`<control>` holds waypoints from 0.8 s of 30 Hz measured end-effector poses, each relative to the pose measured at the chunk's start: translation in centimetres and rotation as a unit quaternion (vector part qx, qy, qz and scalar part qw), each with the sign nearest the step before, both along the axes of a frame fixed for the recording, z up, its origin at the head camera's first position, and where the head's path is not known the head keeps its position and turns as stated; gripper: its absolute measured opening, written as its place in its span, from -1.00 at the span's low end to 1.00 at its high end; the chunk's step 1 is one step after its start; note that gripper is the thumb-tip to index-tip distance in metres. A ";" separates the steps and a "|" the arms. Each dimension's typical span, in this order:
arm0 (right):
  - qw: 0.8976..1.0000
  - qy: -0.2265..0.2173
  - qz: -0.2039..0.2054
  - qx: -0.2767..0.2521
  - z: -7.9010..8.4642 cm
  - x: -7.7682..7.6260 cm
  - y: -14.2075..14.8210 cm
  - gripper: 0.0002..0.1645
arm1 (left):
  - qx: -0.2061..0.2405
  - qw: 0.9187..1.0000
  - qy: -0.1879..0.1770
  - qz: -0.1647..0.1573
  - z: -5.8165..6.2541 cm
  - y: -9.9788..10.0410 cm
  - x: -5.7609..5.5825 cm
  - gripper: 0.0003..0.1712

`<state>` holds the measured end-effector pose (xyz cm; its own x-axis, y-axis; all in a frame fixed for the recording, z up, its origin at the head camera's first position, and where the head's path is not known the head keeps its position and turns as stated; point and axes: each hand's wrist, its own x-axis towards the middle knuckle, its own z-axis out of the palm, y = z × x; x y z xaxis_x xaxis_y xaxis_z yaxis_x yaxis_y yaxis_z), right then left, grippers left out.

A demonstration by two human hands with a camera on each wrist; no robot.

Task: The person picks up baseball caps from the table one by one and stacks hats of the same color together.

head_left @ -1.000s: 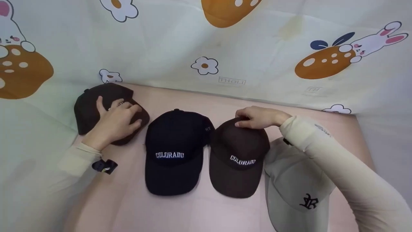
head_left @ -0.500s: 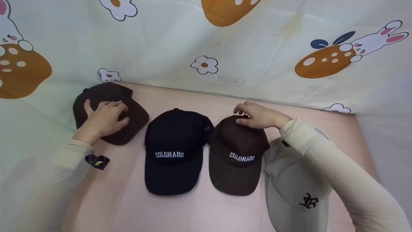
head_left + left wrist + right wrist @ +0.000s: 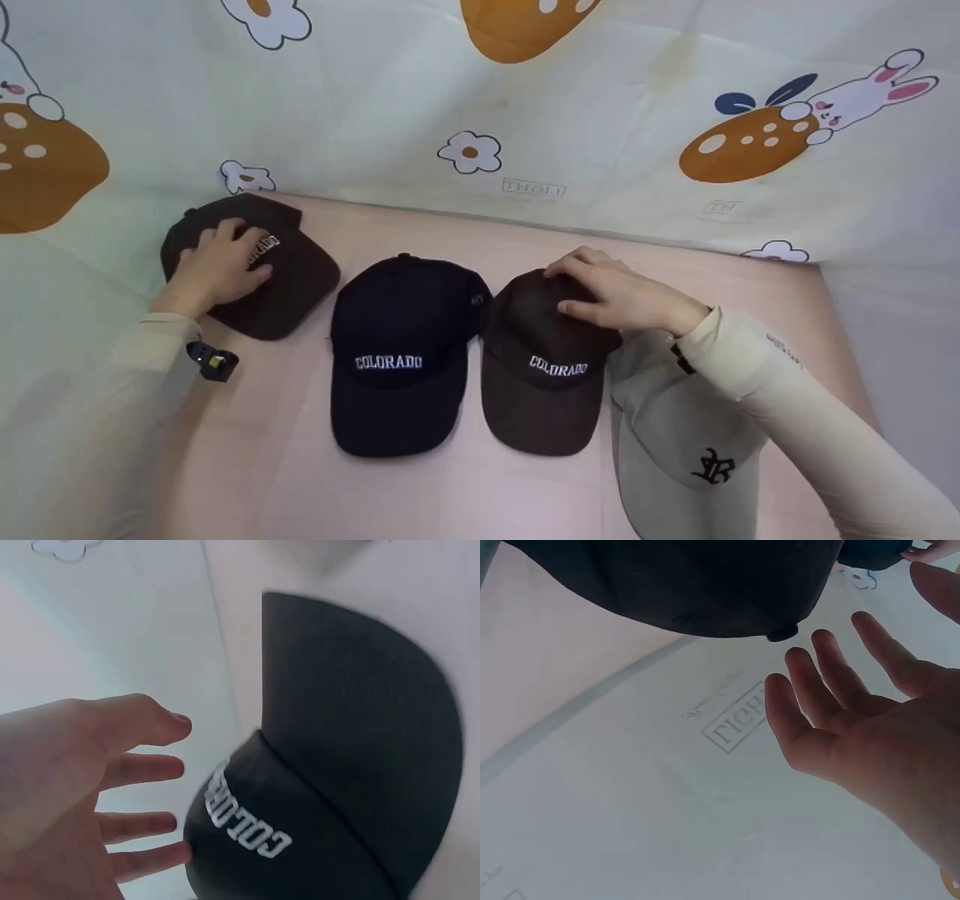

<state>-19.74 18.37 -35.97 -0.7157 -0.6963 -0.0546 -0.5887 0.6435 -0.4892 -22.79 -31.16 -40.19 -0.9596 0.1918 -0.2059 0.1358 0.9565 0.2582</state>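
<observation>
My left hand (image 3: 214, 266) hovers over the crown of a dark brown cap (image 3: 300, 281) at the back left, part of its white lettering showing past the fingers. In the left wrist view those fingers (image 3: 146, 823) are straight, one tip at the crown's edge. My right hand (image 3: 622, 296) is at the crown of another dark brown cap (image 3: 544, 420) lettered COLORADO. The right wrist view shows its fingers (image 3: 802, 686) spread and lightly bent, just off the crown's top button (image 3: 783, 632). Between these two lies a navy COLORADO cap (image 3: 397, 315).
A grey cap (image 3: 660, 457) with a black letter emblem lies at the right, partly under my right forearm. All the caps are on a pink tabletop (image 3: 360, 502). A pale printed cloth (image 3: 375, 97) hangs along the table's back edge.
My left hand has drawn left across the crown, uncovering some lettering. My right hand has let go of the cap's top and spread its fingers. The caps have hardly moved.
</observation>
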 end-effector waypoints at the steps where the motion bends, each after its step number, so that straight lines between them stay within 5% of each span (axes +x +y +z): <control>1: 1.000 0.002 0.002 -0.001 0.0 0.2 0.0 -0.55 | 0.002 1.000 0.001 0.004 -0.1 -0.3 -0.2 -0.36; 16: 0.997 0.020 0.065 0.040 -1.0 4.7 -0.8 -0.66 | 0.049 0.993 -0.023 0.102 0.1 -4.0 -2.7 -0.07; 24: 0.991 -0.019 0.089 0.094 -1.9 7.3 -0.9 -0.60 | 0.053 0.987 -0.044 0.142 -0.6 -5.1 -3.3 0.11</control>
<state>-12.41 17.49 -37.91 -0.5779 -0.7857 -0.2208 -0.6838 0.6139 -0.3945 -26.04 -36.22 -40.78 -0.9569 -0.0575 -0.2845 -0.1616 0.9198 0.3575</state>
